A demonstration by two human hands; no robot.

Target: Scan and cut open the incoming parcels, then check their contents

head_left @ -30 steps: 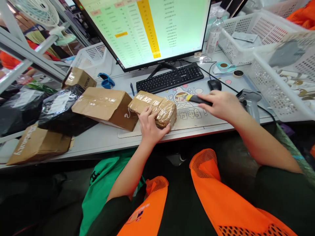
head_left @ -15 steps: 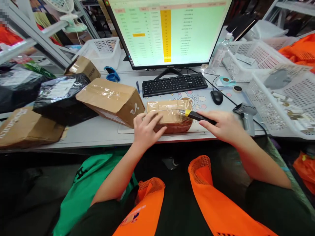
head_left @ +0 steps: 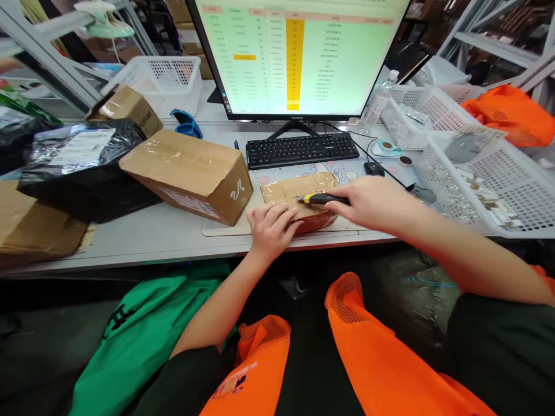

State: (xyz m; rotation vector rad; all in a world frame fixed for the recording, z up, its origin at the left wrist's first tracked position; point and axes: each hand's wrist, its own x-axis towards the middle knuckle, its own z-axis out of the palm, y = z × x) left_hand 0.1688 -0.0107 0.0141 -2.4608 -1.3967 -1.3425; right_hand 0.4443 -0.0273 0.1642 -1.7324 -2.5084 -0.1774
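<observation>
A small taped cardboard box lies near the desk's front edge, just in front of the keyboard. My left hand rests on its near left side, fingers spread over the cardboard. In my right hand is a utility knife with a black and yellow handle, wrapped in my fingers. Its tip is at the middle of the box's taped top; how deep the blade sits I cannot tell. To the left stands a larger cardboard box with a white squiggle on its end.
A black-wrapped parcel and another cardboard box fill the desk's left side. Behind are a keyboard and a monitor. A mouse, a tape roll and a white basket of small items stand on the right.
My right hand has drawn the utility knife leftward across the box top, from its right part to the middle. My left hand has shifted slightly right and toward me. The camera view has turned a little.
</observation>
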